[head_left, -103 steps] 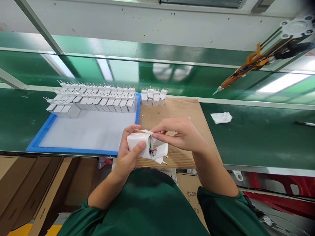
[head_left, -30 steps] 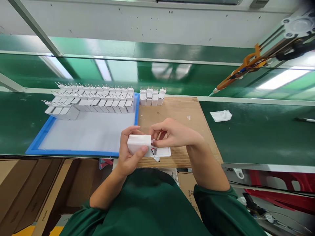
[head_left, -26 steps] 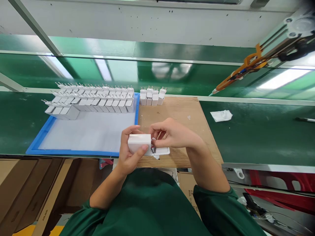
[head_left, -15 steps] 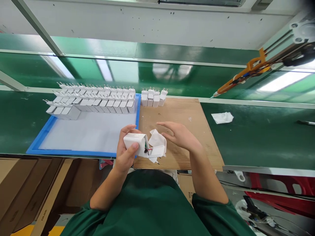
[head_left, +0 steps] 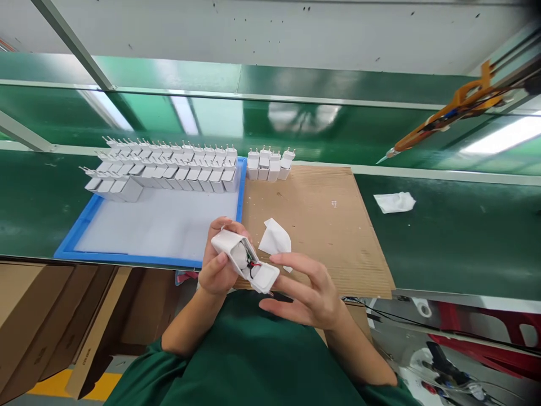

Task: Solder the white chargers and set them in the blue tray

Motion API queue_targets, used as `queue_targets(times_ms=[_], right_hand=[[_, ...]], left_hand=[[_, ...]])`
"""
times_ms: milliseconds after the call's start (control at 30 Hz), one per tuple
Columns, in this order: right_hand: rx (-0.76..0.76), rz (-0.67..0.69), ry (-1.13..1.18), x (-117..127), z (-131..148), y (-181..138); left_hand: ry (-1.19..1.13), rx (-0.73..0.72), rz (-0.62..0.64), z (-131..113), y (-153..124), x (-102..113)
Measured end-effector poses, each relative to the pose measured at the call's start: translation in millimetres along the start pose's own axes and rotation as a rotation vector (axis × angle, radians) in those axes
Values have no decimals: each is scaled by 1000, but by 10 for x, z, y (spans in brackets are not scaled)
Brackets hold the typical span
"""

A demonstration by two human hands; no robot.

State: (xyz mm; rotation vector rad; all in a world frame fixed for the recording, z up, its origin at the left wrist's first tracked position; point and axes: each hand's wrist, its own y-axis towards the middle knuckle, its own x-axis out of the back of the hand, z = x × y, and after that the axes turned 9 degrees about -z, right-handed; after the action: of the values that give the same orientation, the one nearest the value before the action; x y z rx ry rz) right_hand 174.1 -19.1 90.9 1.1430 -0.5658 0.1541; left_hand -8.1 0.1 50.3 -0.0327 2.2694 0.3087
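Observation:
My left hand (head_left: 220, 265) is wrapped round a white charger housing (head_left: 228, 241), tilted so that its open end faces right. Red and black wires and a bit of green board show inside, and the white plug cap (head_left: 265, 277) hangs off that end on the wires. Close by on the right, my right hand (head_left: 310, 290) has its fingers spread, the fingertips near the cap; whether they touch it I cannot tell. A piece of white tissue (head_left: 275, 237) lies on the cardboard sheet (head_left: 325, 225) just beyond the fingers.
At left is a blue-rimmed tray (head_left: 243, 189) with rows of white chargers (head_left: 169, 169), pins up. Several more chargers (head_left: 270, 165) stand at the cardboard's back edge. An orange dispensing tool (head_left: 439, 124) hangs at right above the green bench, near another tissue (head_left: 395, 202).
My right hand has come down from above the tissue to beside the plug cap, fingers spread. The housing in my left hand has turned, showing more of its open end.

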Motion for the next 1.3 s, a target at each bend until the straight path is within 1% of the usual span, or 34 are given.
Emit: queue_targets(times_ms=[100,200,300,400,500,633,733,833,900,1033,1167,1300], right_hand=[[49,-18,-6,-39,8,50],[27,-22,-7,-37,9,115],[37,25,-1,-14,-2,199],[42,73,7,7,-24,277],[-47,79,14,0,-58,314],[-235,25,51,-51,-131,320],[-292,6,72,-86,-188,329],[-320,8,69,-107,-228,336],[-321,5,63,-120,-243,335],[-256,3,43,-137,-256,323],[-207,41,31,-132,-263,304],[-177,45,27,-135,-261,288]], left_hand=[[-10,23,-12,1,-9,1],[19,58,-31,5,-16,21],[47,89,-37,5,-23,36],[67,114,-76,-6,-29,19],[46,170,-129,-25,-26,-24],[18,324,-207,-41,-9,-73],[15,418,-245,-44,2,-92],[-5,476,-290,-44,10,-111],[-11,511,-324,-44,15,-124],[-31,551,-372,-49,19,-143],[-36,549,-387,-57,14,-152],[-28,538,-383,-53,8,-164]])
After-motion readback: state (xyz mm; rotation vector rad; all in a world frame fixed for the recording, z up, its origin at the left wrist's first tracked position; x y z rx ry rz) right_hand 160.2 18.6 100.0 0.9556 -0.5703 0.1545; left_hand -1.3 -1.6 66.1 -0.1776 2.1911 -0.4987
